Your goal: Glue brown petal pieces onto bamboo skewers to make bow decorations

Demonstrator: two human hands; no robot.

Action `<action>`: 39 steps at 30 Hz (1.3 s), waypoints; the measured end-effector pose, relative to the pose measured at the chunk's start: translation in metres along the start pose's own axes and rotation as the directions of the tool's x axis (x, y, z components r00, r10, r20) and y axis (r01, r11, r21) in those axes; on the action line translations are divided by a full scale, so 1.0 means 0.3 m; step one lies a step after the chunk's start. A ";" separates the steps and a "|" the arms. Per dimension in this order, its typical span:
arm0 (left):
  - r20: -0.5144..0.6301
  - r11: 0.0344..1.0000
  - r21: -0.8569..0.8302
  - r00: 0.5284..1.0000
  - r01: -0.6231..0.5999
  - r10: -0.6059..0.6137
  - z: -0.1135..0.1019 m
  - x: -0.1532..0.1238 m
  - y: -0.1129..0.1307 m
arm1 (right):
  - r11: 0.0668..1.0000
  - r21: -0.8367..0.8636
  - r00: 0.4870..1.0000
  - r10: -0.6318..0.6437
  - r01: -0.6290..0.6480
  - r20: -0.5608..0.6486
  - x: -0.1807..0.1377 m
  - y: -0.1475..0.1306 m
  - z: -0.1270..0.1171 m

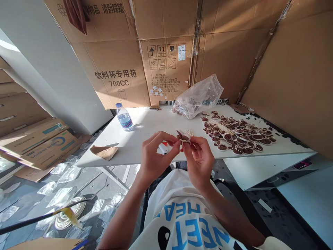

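Near the table's front edge, a small brown disc piece with cream cord (184,138) is held up between both hands. My left hand (158,152) pinches its left side with thumb and forefinger. On the other side, my right hand (199,161) grips it between thumb and fingers, the other fingers curled. Part of the piece is hidden by the fingertips. Behind my left hand lies a white object with a red part (163,148), partly covered. Short cream strands (189,132) lie just beyond the held piece. To the right spreads a pile of similar brown discs with cream cord (238,133).
On the white table (148,121) stand a water bottle (125,118) and a clear plastic bag (199,97) with contents. A torn brown paper piece (105,151) lies at the left edge. Cardboard walls (166,21) close off the back. Plastic wrappers and coiled cable (70,211) litter the floor.
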State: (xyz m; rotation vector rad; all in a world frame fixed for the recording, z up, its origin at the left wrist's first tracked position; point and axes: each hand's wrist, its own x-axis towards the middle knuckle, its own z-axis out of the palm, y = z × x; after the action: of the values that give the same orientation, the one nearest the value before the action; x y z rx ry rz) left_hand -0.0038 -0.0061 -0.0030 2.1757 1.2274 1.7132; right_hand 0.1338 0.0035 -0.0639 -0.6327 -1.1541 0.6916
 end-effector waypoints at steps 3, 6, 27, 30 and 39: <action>0.005 1.000 -0.007 1.000 0.008 -0.008 0.000 0.000 0.000 | 1.000 0.019 1.000 -0.007 0.007 0.012 0.000 0.000 0.000; 0.000 1.000 -0.012 1.000 0.013 -0.013 0.001 0.001 -0.001 | 1.000 0.027 1.000 -0.016 0.015 0.027 0.001 -0.002 0.001; 0.016 0.984 -0.099 0.989 0.149 -0.148 -0.006 0.006 0.001 | 0.985 0.139 0.982 0.075 -0.100 0.172 0.020 -0.002 -0.010; 0.021 0.982 -0.088 0.986 0.166 -0.165 -0.010 0.011 0.002 | 0.968 0.196 0.979 0.123 -0.154 0.160 0.020 -0.002 -0.009; 0.074 0.949 -0.219 0.973 0.228 -0.216 -0.039 0.017 -0.006 | 0.952 0.227 0.978 0.191 -0.204 0.079 0.025 -0.007 -0.014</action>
State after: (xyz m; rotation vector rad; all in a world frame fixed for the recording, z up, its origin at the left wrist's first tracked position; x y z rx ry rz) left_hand -0.0146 -0.0059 0.0041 1.8619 1.1520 1.6098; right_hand 0.1400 0.0077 -0.0590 -0.5346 -1.0489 1.0071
